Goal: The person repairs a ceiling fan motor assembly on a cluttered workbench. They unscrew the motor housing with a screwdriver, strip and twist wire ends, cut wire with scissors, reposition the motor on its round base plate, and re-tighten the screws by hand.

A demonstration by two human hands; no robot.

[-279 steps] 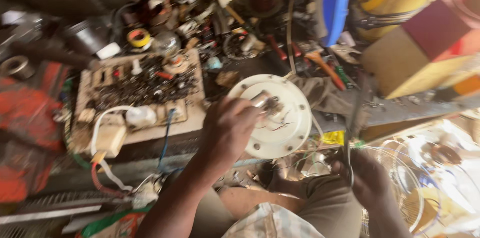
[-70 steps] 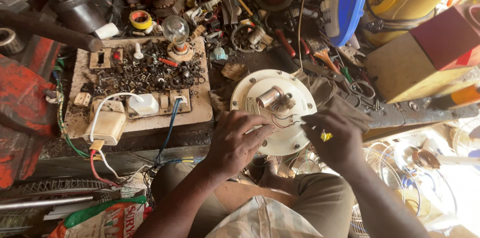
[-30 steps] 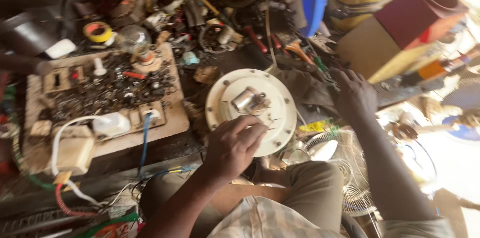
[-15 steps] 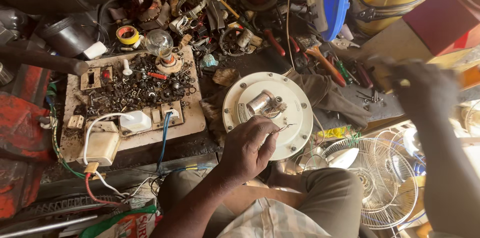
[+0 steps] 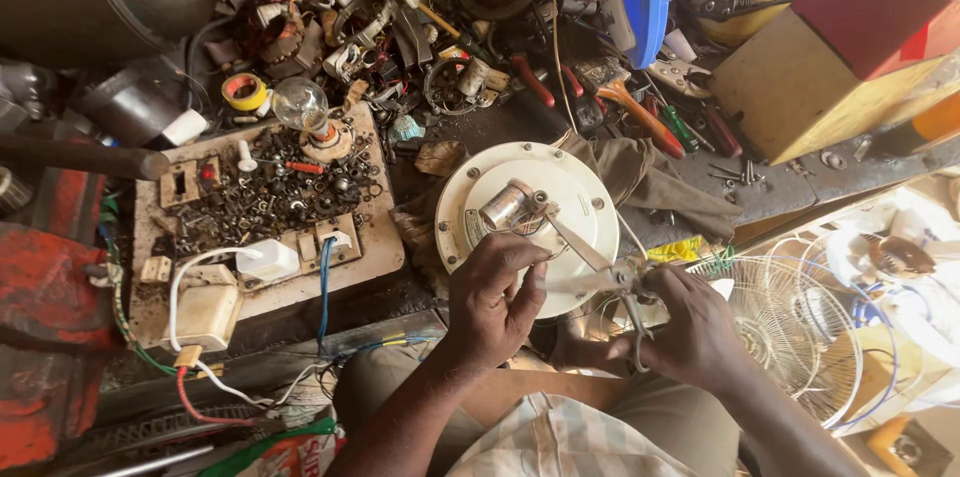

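A round cream motor housing point(image 5: 560, 187) with a metal shaft and thin wires at its centre lies on the cluttered bench in front of me. My left hand point(image 5: 495, 297) rests on its near edge, fingers curled around the wires there. My right hand point(image 5: 680, 322) grips a pair of metal scissors point(image 5: 600, 267) by the handles. The blades point up and left toward the shaft and lie partly apart over the housing.
A wooden board point(image 5: 265, 207) with screws, switches, a bulb and a white plug lies left. Screwdrivers and pliers point(image 5: 640, 112) lie behind the housing, beside a grey cloth point(image 5: 660, 177). A wire fan guard point(image 5: 790, 317) is at right, a cardboard box point(image 5: 810, 87) beyond.
My right hand has come back from the far right, now holding scissors at the housing. My left hand stayed on the housing's near edge.
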